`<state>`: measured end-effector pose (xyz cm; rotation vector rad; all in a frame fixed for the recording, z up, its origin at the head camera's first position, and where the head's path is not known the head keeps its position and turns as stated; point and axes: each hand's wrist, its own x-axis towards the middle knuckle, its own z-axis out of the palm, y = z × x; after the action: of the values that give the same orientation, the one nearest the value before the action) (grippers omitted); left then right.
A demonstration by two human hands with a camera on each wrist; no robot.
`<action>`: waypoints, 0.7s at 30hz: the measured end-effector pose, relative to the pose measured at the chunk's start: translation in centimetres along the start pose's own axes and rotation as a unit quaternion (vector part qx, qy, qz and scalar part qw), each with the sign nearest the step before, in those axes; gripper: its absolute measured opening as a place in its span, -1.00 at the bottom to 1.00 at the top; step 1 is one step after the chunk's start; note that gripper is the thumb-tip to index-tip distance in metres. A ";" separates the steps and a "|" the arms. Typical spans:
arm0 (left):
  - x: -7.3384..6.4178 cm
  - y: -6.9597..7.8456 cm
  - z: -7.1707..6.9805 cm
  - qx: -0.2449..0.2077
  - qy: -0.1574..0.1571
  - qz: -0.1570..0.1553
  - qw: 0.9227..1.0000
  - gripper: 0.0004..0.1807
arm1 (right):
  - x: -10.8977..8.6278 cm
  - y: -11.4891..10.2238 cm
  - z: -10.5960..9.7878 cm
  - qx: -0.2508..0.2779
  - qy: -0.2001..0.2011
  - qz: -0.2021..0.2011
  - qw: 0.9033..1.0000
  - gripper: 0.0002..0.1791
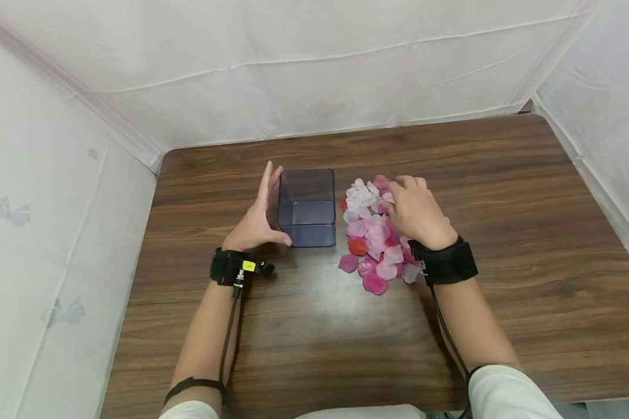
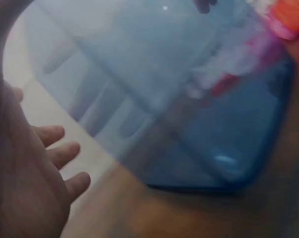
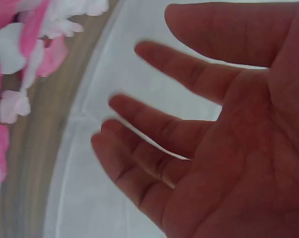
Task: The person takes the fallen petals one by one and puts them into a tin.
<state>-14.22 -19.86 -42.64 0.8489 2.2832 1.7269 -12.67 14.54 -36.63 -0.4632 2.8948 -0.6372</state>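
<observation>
1. Petals first: a loose, longish pile of thin pink, white and red petals (image 1: pixel 375 233), prob. fabric, on the dark brown wood-grain table (image 1: pixel 545 244). It's lying just R of the translucent blue-purple rect. plastic container (image 1: pixel 306 189), w/ a narrow gap between.

2. Right hand (image 1: pixel 416 206) is the nearer one to the pile — it's over the R side, toward the far end. Most of the pile lies to its L and back toward the person.

3. Key relation, in my judgement: the coming move hinges on that leftward line — hand, then pile, then container, in a row across the table.

4. Right-hand state: fingers apart and slightly bent, thumb well clear, palm bare in the R wrist view; nothing pinched. Fingertips on petals or just above? Can't tell.

5. Left hand (image 1: pixel 257 224) is at the container's L side, fingers spread and pointing away from the person, thumb by the near-L corner. Actual contact w/ the wall: can't tell.

6. Pile's long axis runs away from the person, w/ a slight slant; white bunch at the far end, deep pink at the near end. Single petals point every which way.

7. Container's upright, open top facing up. Long axis prob. runs away from the person too, but foreshortening makes that uncertain.
</observation>
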 end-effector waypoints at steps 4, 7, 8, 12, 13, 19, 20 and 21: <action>-0.3 0.0 1.2 -0.034 -0.004 0.011 0.999 0.76 | 0.3 0.4 0.4 0.009 -0.041 0.004 0.999 -0.68; -0.2 0.3 1.9 -0.041 0.001 0.026 0.999 0.78 | 0.6 0.6 0.8 0.009 -0.064 0.001 0.998 -0.71; -0.2 0.2 2.1 -0.040 0.003 0.030 0.999 0.79 | 0.7 0.7 1.0 0.008 -0.067 -0.003 0.998 -0.72; -0.1 0.0 2.3 -0.043 0.010 0.022 0.999 0.77 | 1.1 0.8 1.7 0.006 -0.068 -0.013 0.998 -0.76; -0.1 0.0 2.4 -0.042 0.010 0.017 0.999 0.75 | 1.2 0.9 1.8 0.006 -0.067 -0.016 0.998 -0.78; 0.0 -0.2 2.4 -0.014 0.017 0.020 1.000 0.57 | 1.6 0.9 2.5 -0.004 -0.053 -0.023 0.998 -0.89; 0.1 -0.2 2.4 -0.011 0.018 0.026 0.999 0.56 | 1.6 0.9 2.5 -0.003 -0.049 -0.022 0.999 -0.89; 0.1 -0.2 2.4 -0.011 0.019 0.029 0.999 0.55 | 1.5 0.8 2.4 -0.002 -0.046 -0.021 0.999 -0.90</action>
<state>-13.30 -17.85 -43.62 0.8949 2.2818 1.8037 -13.84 13.75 -39.27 -0.5415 2.8070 -0.6003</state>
